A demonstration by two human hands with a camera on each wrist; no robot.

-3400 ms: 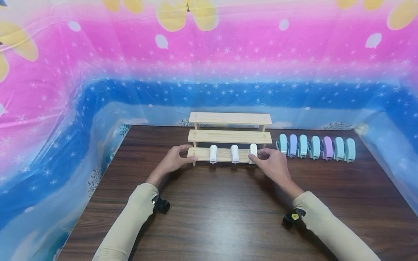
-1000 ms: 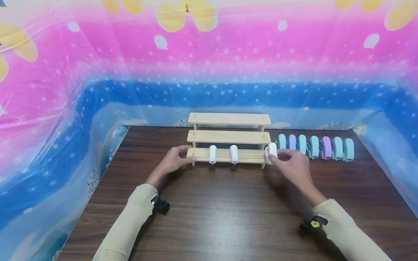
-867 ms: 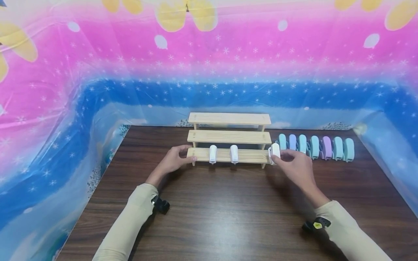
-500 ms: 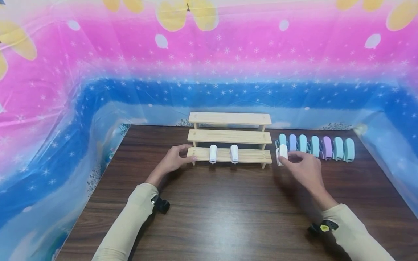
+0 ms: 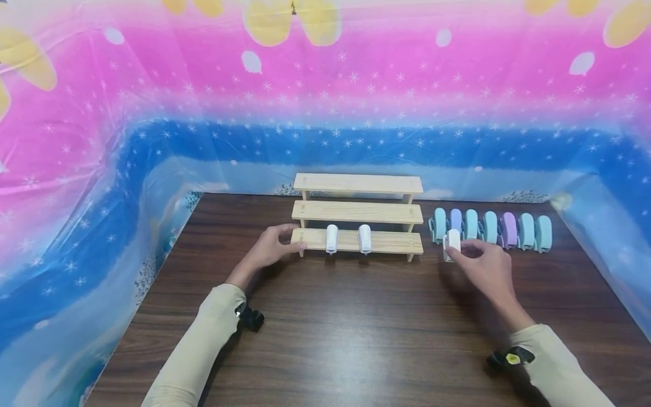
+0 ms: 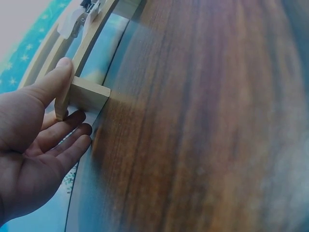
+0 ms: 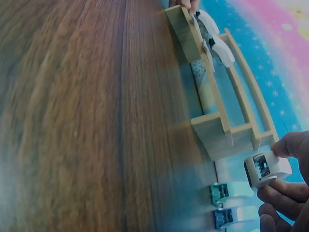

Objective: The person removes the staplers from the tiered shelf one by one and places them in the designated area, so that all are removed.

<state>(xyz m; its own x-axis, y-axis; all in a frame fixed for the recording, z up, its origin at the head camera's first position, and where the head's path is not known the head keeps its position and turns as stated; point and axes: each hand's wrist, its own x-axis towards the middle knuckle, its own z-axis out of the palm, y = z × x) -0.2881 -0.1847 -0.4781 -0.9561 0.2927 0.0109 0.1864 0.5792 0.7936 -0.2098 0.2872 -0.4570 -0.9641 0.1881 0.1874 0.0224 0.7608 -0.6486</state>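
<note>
In the head view, my right hand [image 5: 490, 268] pinches a small white stapler [image 5: 452, 240] between thumb and fingers. It stands just in front of the left part of a row of pastel staplers; whether its base touches the table cannot be told. The right wrist view shows the metal mechanism in the end of this white stapler [image 7: 262, 167]. My left hand [image 5: 269, 247] grips the left end of the lowest step of a three-tier wooden shelf [image 5: 396, 243], thumb on top, fingers below. Two more white staplers, one left [image 5: 331, 239] and one right [image 5: 364, 239], stand on that step.
To the right of the shelf stand several staplers in teal, lavender and purple [image 5: 508, 230]. The upper two wooden tiers [image 5: 356, 183] hold nothing. Dark wood table [image 5: 325, 328] stretches in front. A patterned cloth backdrop [image 5: 376, 141] hangs close behind the shelf.
My right hand has lifted the white stapler off the right end of the lowest step and carried it rightward, then slightly nearer me. The left hand has stayed on the shelf.
</note>
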